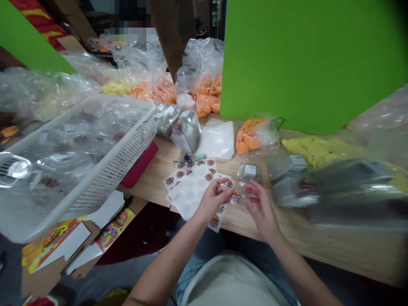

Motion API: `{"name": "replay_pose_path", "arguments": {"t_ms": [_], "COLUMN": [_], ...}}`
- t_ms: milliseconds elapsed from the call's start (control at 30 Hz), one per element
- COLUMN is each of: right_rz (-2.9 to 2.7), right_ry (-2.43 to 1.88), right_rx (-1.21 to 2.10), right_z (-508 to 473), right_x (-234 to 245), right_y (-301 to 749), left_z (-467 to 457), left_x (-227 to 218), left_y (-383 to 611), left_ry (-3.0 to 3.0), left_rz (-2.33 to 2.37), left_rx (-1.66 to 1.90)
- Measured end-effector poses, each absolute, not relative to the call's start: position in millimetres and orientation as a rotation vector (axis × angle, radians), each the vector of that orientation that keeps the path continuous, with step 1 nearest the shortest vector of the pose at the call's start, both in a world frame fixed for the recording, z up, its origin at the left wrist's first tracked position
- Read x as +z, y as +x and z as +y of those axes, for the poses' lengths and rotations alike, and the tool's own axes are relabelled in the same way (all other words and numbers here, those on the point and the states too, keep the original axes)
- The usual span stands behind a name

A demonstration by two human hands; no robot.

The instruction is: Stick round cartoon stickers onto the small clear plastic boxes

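On the wooden table (318, 242), the left hand (212, 199) rests on a sheet of burger stickers (188, 191) with its fingers close together, and the right hand (259, 210) is just beside a small clear box (247, 173) with its fingers spread apart.

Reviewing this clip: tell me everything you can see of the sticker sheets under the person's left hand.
The sticker sheets are several white, slightly glossy sheets, overlapping in a loose fan on the light wooden table. They carry small round stickers with a cartoon burger design in orange, brown and red, and large parts look bare white. They lie nearly flat, with the lowest corner reaching the table's front edge. The person's left hand lies across them, its fingers over the right-hand part.
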State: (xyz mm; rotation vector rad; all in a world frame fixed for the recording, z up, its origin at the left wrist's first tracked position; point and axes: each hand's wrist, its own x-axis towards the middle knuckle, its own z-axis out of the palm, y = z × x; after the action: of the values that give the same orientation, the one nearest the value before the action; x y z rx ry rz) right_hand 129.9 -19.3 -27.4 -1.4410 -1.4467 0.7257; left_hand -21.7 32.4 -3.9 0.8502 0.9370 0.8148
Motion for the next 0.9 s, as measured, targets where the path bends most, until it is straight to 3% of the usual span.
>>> {"name": "replay_pose_path", "arguments": {"t_ms": [133,333,533,900], "right_rz": [-1.243,-1.181,-1.255,-1.336], "right_ry": [-1.51,-1.589,-1.605,-1.658], "right_rx": [1.032,0.962,1.018,0.97], "right_z": [-8,18,27,33], "right_x": [-17,-31,-50,-51], "right_y": [160,188,190,190], "left_z": [26,36,49,50], "left_x": [-9,-46,-76,-82], "left_y": [-5,14,18,15], "left_ry": [1.296,2.053,2.058,2.042], "left_rz": [1.015,0.98,0.851,0.814], "left_rx": [0.754,0.812,0.745,0.803]}}
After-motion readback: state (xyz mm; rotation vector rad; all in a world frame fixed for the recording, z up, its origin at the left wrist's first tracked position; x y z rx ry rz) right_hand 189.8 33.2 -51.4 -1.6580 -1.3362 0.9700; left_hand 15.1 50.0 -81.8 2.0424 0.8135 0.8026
